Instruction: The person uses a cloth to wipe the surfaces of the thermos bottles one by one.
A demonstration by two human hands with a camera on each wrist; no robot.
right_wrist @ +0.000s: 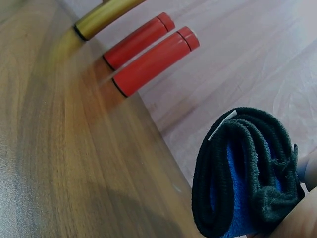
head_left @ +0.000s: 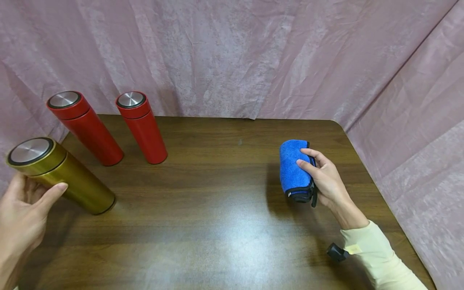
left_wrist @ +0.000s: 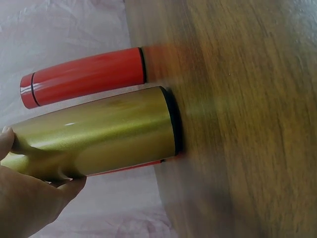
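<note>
At the left of the head view my left hand (head_left: 25,221) grips a gold thermos flask (head_left: 79,185) near its upper body, thumb on the near side. The flask has a steel-topped lid, and its dark base is close to the wooden table. In the left wrist view the gold flask (left_wrist: 109,131) overlaps a red one behind it. My right hand (head_left: 330,183) pinches a rolled blue towel (head_left: 293,167) with black edging, over the right half of the table. The towel's layered end (right_wrist: 233,173) faces the right wrist camera, and most of that hand is hidden there.
Two red thermos flasks, one farther left (head_left: 92,135) and one beside it (head_left: 145,133), stand upright at the table's back left. Pink curtains (head_left: 224,56) hang behind and to the right of the brown wooden table (head_left: 203,169). A small black device (head_left: 337,253) sits at the right sleeve.
</note>
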